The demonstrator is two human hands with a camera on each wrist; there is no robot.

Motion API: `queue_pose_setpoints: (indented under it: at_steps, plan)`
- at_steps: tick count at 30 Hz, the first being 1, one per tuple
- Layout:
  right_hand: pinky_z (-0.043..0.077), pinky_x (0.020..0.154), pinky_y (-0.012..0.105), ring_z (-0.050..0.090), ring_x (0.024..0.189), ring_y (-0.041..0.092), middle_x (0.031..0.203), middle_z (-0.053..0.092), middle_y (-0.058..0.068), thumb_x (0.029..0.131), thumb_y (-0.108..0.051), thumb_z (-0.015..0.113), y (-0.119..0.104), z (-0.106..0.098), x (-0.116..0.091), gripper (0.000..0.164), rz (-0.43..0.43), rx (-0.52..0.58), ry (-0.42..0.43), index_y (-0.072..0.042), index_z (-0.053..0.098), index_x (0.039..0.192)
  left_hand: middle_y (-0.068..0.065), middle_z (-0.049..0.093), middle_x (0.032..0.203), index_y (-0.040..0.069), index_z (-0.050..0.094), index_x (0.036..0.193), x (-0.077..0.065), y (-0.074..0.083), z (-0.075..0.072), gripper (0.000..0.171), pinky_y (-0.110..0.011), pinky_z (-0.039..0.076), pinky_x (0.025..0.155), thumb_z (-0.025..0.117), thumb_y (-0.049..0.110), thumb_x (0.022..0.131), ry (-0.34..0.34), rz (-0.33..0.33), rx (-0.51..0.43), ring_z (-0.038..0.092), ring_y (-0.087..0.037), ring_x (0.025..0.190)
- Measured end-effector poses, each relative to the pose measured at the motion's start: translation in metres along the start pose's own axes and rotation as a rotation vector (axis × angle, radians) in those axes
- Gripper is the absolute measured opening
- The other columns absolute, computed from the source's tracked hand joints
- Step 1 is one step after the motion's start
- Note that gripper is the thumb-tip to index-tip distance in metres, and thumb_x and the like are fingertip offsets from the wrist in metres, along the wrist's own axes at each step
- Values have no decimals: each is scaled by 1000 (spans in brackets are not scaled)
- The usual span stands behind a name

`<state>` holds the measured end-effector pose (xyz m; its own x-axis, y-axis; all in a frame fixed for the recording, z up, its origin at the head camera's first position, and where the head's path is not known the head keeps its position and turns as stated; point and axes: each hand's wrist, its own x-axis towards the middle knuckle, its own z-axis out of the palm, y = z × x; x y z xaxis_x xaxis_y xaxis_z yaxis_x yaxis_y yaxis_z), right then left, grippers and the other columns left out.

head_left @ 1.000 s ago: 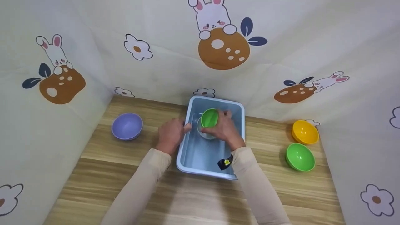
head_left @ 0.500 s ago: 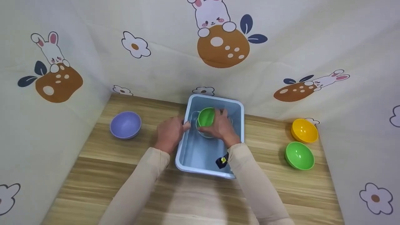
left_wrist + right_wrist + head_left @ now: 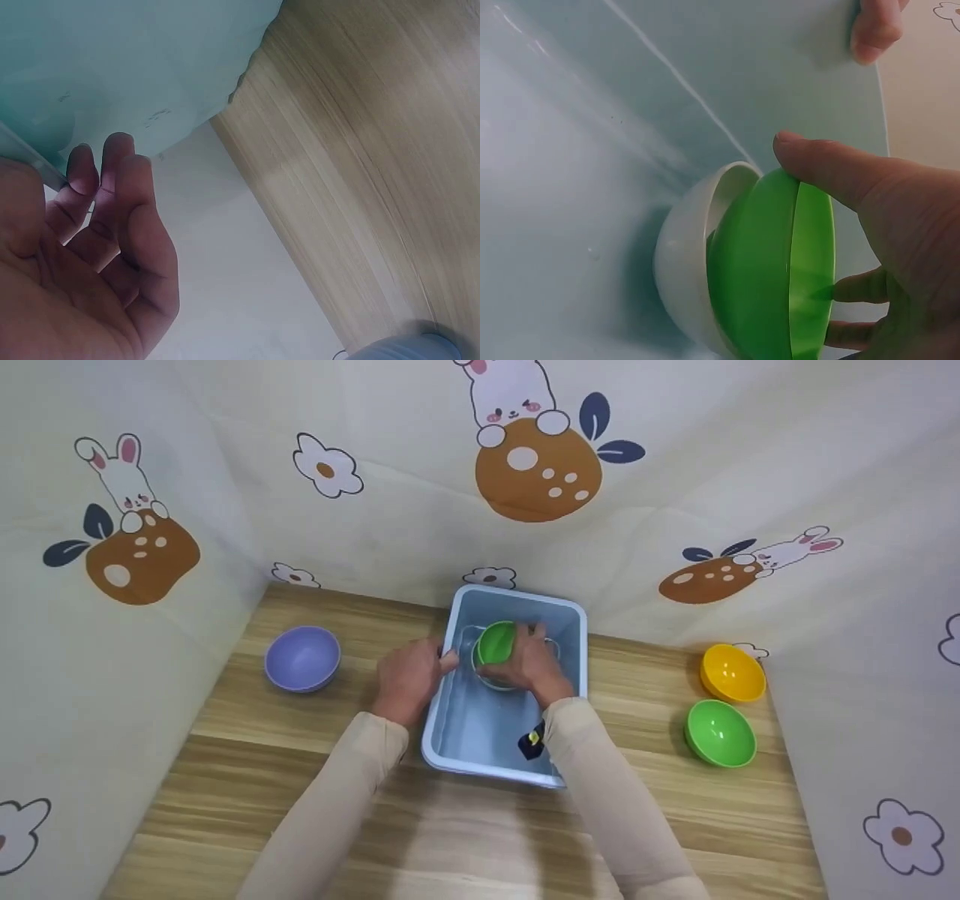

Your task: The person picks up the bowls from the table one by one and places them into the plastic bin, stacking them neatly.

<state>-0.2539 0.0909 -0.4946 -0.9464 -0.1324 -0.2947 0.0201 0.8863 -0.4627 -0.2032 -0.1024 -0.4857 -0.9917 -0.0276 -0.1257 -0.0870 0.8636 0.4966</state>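
Right hand [image 3: 531, 660] has the green bowl [image 3: 754, 255] in a rim pinch: thumb on the near side of the rim, fingers round the right/far side, spread about as wide as the bowl's mouth. I can't see where those fingertips bear; the bowl hides them in the wrist view. The bowl sits partway inside the white bowl [image 3: 682, 255], mouth up, rims roughly parallel, green one proud of the white; a gap shows on one side, and I can't tell if it's seated. Both are in the far half of the blue bin [image 3: 495, 776]. Left hand [image 3: 409, 679] grips the bin's left rim, thumb hooked over inside, fingers loosely curled outside. On the surface [image 3: 247, 705] I've got a purple bowl [image 3: 302, 660] left of the bin, plus a yellow bowl [image 3: 733, 673] and a second green bowl [image 3: 720, 733] well off to the right, the yellow one farther away. Handling, my read: thin glossy plastic, light, stiff with a little flex at the lip, not fragile but slick. I'd keep the hold high on the rim, thumb opposite fingers, light squeeze; a hard pinch could ovalise it or make it pop out. Lower down, the curved wall gives poor purchase and the white lip crowds the fingers.
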Motion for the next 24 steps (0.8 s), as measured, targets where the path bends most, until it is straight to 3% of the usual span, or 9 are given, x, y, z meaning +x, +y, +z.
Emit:
queue_pose_setpoints:
  at_steps: [9, 16, 24]
  plan:
    - [48, 107, 51, 50, 128, 43, 152, 26, 24, 77, -56, 81, 0, 3, 4, 110, 15, -46, -20, -6, 24, 157, -1, 54, 66, 14, 69, 83, 1, -2, 2, 30, -33, 35, 54, 56, 36, 98, 52, 15, 1, 53, -19, 63]
    - [48, 108, 52, 50, 129, 40, 154, 25, 23, 78, -55, 81, -2, 4, 5, 110, 33, -33, -30, -7, 23, 157, -2, 61, 73, 14, 73, 98, 0, -1, 2, 30, -33, 40, 60, 57, 39, 99, 24, -10, -15, 58, -20, 69]
    - [47, 108, 53, 49, 130, 41, 155, 22, 23, 79, -54, 82, -2, 7, 6, 110, 46, -22, -39, -7, 21, 158, -3, 60, 70, 13, 72, 94, 0, -1, 3, 30, -33, 39, 58, 56, 38, 99, 32, -17, -29, 58, -20, 67]
